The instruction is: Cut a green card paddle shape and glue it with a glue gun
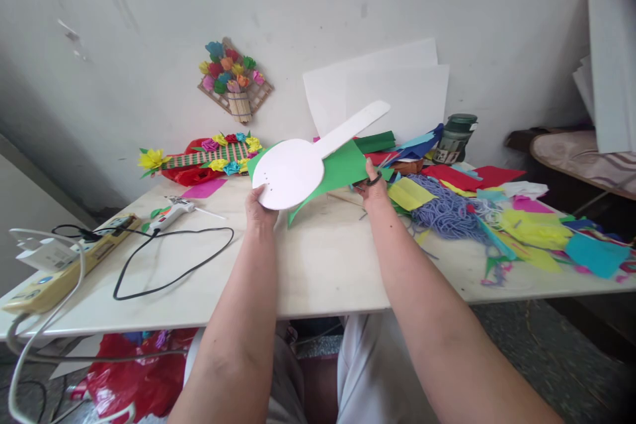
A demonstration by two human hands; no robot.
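Note:
My left hand [262, 212] pinches the lower left edge of a white banjo-shaped cutout [291, 175], which has a round body, a long neck and a few small dark holes. Behind the cutout spreads a green paper sheet [342, 172], its lower corner hanging down. The sheet's right edge is gripped by my right hand [372, 189], thumb on top. A dark loop [374, 179], like a scissors handle, shows at that hand; the rest of it is hidden. Both cutout and sheet are held above the table [318, 278].
At left lie a glue gun [171, 215] with a looping cable and a power strip [74, 265]. Behind stands a flower-decorated red guitar-shaped craft [209, 159]. Purple yarn [444, 209], coloured paper scraps [534, 228] and a dark green jar [454, 139] occupy the right. White sheets [397, 89] lean on the wall.

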